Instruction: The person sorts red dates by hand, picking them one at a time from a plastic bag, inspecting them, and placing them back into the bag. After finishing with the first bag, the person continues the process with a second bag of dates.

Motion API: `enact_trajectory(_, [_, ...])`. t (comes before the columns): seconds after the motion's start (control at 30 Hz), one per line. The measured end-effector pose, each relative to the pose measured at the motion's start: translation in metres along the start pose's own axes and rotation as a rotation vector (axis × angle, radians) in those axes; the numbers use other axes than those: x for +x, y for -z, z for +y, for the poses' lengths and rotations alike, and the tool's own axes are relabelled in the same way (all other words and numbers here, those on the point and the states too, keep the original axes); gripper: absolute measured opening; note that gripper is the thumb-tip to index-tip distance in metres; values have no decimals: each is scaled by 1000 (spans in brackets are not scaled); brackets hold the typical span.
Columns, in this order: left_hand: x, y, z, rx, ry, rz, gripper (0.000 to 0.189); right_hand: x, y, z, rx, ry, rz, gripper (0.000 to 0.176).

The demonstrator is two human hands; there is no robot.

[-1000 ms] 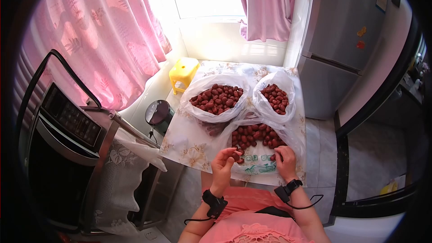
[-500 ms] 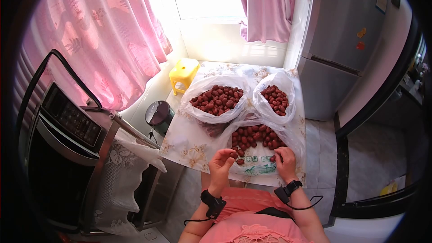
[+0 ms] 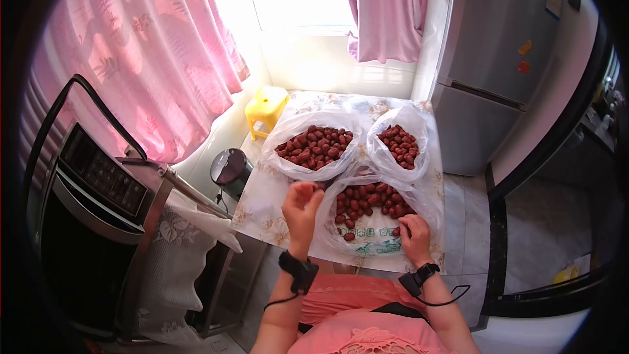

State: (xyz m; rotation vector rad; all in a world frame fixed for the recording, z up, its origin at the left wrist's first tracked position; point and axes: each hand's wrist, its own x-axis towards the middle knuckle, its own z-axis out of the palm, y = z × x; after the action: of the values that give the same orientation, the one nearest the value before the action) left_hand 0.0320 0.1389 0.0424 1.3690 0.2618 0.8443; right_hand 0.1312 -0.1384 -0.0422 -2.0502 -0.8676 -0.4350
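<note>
Three clear plastic bags of red dates stand on the table. In the nearest bag (image 3: 373,247), which lies open with green print on its plastic, dates (image 3: 367,198) are heaped at the back and a few lie loose in front. My left hand (image 3: 301,213) is raised at the near edge of the left bag (image 3: 291,169), fingers pinched on what looks like a date, mostly hidden. Over the right side of the nearest bag, my right hand (image 3: 415,239) has its fingertips closed on a red date (image 3: 396,231). The right bag (image 3: 419,169) stands beyond it.
A flower-patterned cloth covers the table (image 3: 262,219). Beyond its far left corner is a yellow stool (image 3: 266,106), with a dark-lidded bin (image 3: 231,166) nearer. A microwave-like appliance (image 3: 85,223) stands at left, a grey fridge (image 3: 485,78) at right.
My left hand has moved forward and left, from the nearest bag toward the left bag, still pinched. My right hand has stayed in place.
</note>
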Motion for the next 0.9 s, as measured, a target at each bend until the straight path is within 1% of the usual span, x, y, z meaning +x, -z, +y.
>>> enact_trajectory(0.07, [35,-8,8,65,-21,76,41,0,1,-2,-2,2,0,13])
enact_trajectory(0.1, [41,-8,6,58,-26,73,41,0,1,-2,1,0,0,13])
enact_trajectory(0.17, [53,-12,-1,104,-37,66,49,2,1,-1,-4,-3,13,13])
enact_trajectory(0.2, [48,-14,-2,127,-54,45,42,2,1,-2,-4,-1,17,13])
enact_trajectory(0.23, [39,-13,-10,128,-52,36,42,1,1,-3,0,-4,18,13])
enact_trajectory(0.3, [13,-7,-31,261,-40,-79,30,1,1,-4,-4,-5,21,13])
enact_trajectory(0.33, [-1,-7,-31,268,-29,-77,30,2,1,-3,2,-2,19,13])
enact_trajectory(0.4, [-32,-10,-30,459,-43,-135,21,1,0,0,7,12,7,14])
enact_trajectory(0.5, [-62,-7,-42,619,-132,-193,23,0,-1,1,13,7,4,14])
enact_trajectory(0.63, [-76,-3,-55,698,-134,-257,24,1,0,0,2,0,0,15])
enact_trajectory(0.7, [-77,0,-63,774,-282,-283,27,1,0,-1,3,-4,3,15])
enact_trajectory(0.83, [-82,4,-76,705,-214,-272,28,-1,-1,1,9,-12,-4,15])
enact_trajectory(0.9, [-82,7,-79,752,-371,-319,28,0,0,0,10,-7,-7,14])
